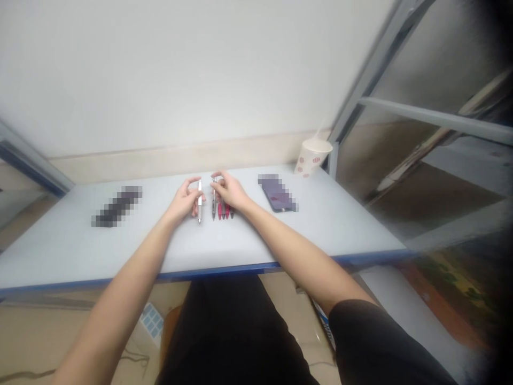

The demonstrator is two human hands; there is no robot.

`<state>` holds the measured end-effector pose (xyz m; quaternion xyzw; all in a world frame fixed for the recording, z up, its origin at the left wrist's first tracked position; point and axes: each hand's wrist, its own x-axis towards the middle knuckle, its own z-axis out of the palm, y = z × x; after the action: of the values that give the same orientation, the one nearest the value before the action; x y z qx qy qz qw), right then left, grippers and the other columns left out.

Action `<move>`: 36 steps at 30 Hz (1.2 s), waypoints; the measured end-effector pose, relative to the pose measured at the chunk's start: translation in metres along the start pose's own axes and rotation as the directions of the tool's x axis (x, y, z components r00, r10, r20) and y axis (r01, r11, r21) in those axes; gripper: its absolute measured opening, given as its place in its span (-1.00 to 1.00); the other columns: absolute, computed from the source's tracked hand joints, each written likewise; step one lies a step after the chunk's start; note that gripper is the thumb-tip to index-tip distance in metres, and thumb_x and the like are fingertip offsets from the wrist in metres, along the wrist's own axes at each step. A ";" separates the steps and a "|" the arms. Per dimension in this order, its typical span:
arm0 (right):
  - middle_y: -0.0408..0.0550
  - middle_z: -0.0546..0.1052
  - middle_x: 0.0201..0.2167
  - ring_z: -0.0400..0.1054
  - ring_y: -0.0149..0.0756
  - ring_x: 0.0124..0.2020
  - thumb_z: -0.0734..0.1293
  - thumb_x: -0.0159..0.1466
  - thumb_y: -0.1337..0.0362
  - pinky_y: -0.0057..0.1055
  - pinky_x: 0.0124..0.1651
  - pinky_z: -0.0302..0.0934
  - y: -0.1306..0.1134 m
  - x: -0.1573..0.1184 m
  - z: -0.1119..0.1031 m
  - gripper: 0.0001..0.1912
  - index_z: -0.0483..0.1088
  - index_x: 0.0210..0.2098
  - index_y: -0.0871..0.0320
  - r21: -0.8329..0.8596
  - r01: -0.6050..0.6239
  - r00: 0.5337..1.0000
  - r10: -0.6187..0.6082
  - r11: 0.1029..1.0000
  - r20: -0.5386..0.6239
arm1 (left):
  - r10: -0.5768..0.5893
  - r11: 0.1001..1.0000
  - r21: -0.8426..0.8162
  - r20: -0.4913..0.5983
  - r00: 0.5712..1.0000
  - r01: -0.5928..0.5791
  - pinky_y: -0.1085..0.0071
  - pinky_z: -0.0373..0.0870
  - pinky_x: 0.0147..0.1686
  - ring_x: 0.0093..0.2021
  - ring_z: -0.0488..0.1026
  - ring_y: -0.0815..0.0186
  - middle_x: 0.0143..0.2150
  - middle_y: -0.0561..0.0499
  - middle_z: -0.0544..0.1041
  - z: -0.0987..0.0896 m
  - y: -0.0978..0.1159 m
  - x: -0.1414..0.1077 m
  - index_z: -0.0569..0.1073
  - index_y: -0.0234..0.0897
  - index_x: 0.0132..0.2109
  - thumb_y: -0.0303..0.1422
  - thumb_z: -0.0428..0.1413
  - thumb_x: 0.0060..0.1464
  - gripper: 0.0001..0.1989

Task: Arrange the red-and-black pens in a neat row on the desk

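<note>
On the white table, my left hand (187,200) has its fingers closed round a white pen (200,206), which points toward the table's front edge. Just right of it, my right hand (229,190) pinches a dark grey pen (214,207) near its far end. Beside that pen several red and black pens (223,210) lie side by side, their far ends hidden under my right hand. A narrow gap separates the white pen from the grey one.
A dark phone (278,193) lies to the right, and a paper cup (312,158) stands at the back right corner. Another dark object (116,207), blurred out, is on the left. The table's blue front edge (224,269) runs below my forearms.
</note>
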<state>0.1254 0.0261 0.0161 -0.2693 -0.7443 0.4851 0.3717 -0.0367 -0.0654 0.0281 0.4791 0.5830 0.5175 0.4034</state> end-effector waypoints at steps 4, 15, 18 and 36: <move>-0.29 0.44 -0.49 0.37 -0.40 -0.53 0.30 0.38 0.26 -0.46 -0.37 0.26 -0.001 -0.001 -0.001 -0.66 0.26 0.13 0.14 -0.008 0.004 1.000 -0.004 1.000 0.002 | -0.004 1.000 -0.013 -0.006 1.000 0.004 0.52 0.21 -0.72 -0.74 0.30 0.45 -0.43 0.11 0.56 0.000 0.001 0.001 0.22 -0.29 0.33 -0.41 0.10 0.15 -0.39; -0.26 0.43 -0.49 0.36 -0.38 -0.46 0.31 0.37 0.22 -0.43 -0.28 0.25 0.006 0.003 -0.002 -0.74 0.33 0.02 0.16 -0.040 0.035 0.999 -0.035 0.999 0.002 | 0.015 1.000 0.016 0.016 1.000 -0.015 0.53 0.16 -0.76 -0.75 0.26 0.46 -0.44 0.10 0.56 -0.001 -0.001 0.000 0.28 -0.29 0.30 -0.35 0.14 0.17 -0.44; -0.26 0.43 -0.51 0.35 -0.38 -0.49 0.31 0.36 0.22 -0.43 -0.31 0.27 0.008 0.005 -0.001 -0.73 0.30 0.01 0.16 0.036 0.000 1.000 0.000 0.999 -0.001 | 0.010 0.999 0.033 0.022 1.000 -0.011 0.53 0.17 -0.75 -0.75 0.26 0.46 -0.45 0.11 0.55 -0.002 -0.002 0.000 0.29 -0.29 0.29 -0.33 0.16 0.17 -0.44; -0.25 0.43 -0.53 0.31 -0.43 -0.53 0.34 0.33 0.23 -0.55 -0.49 0.21 0.003 0.008 -0.004 -0.79 0.24 -0.11 0.11 0.163 -0.075 0.997 0.075 0.984 0.003 | 0.006 0.997 0.083 0.021 1.000 -0.008 0.50 0.21 -0.72 -0.76 0.27 0.45 -0.44 0.10 0.56 0.000 0.005 -0.005 0.29 -0.33 0.25 -0.36 0.10 0.24 -0.54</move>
<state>0.1241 0.0354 0.0168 -0.2664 -0.6910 0.5576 0.3750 -0.0351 -0.0703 0.0327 0.5029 0.5980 0.4892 0.3876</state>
